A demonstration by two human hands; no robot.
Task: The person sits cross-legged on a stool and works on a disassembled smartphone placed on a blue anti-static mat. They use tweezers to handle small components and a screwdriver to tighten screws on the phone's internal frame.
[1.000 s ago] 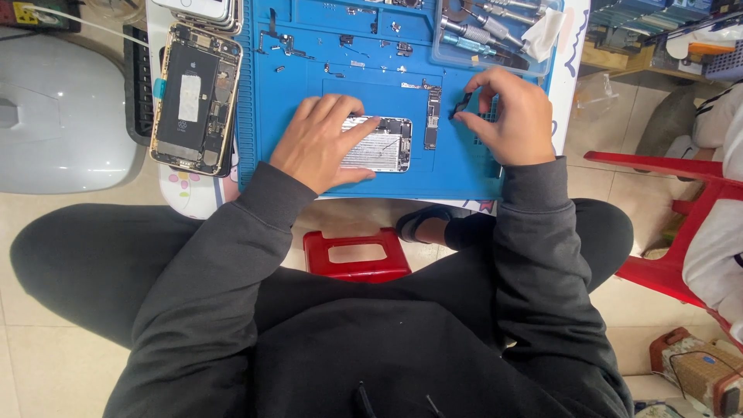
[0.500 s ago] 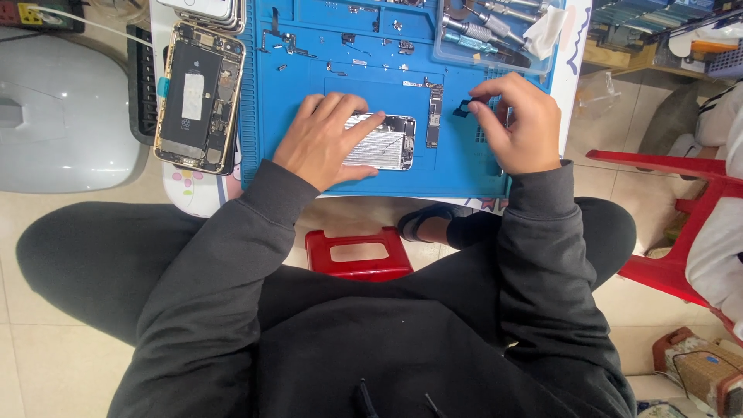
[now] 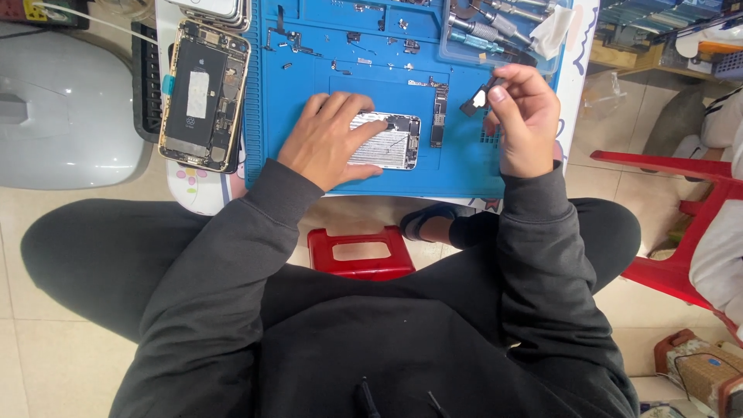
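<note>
My left hand [image 3: 329, 139] lies flat on an opened phone body [image 3: 393, 142] with a silver inner plate, which rests on the blue work mat [image 3: 371, 62]. My right hand [image 3: 522, 120] is lifted a little above the mat's right edge and pinches a small dark part [image 3: 476, 99] with a pale tab between thumb and fingers. A narrow dark circuit board [image 3: 438, 116] lies on the mat between the two hands.
A second opened phone with a gold frame [image 3: 203, 97] lies left of the mat. Screwdrivers and tweezers [image 3: 487, 31] sit in a tray at the mat's top right. A red stool [image 3: 360, 251] stands below; a red chair [image 3: 681, 224] stands right; a grey case [image 3: 66, 108] lies left.
My right hand has risen off the mat and turned, bringing the small dark part up and to the right. My left hand has stayed on the phone body.
</note>
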